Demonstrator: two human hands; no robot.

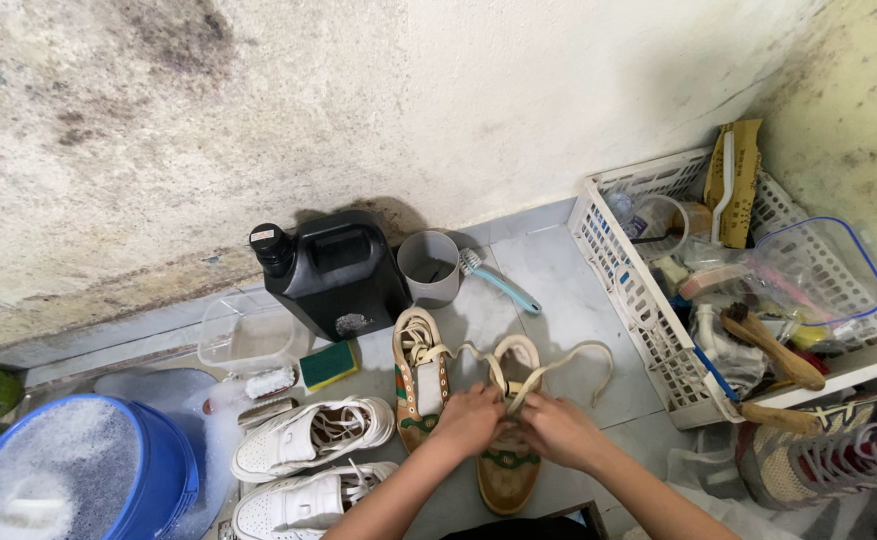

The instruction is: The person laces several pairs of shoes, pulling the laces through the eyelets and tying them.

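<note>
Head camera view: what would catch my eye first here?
Probably the two hands, left and right, meeting low in the middle over a tan shoe and working its pale lace. Its mate lies just to the left, beside a pair of white sneakers. Behind stands a black jug, and a blue bucket of suds fills the bottom-left corner.

Black plastic jerrycan (337,272) by the wall, grey cup (430,267) just right of it, green sponge (329,365) below, blue soapy bucket (149,470) far left, white plastic basket (649,310) well right.
</note>
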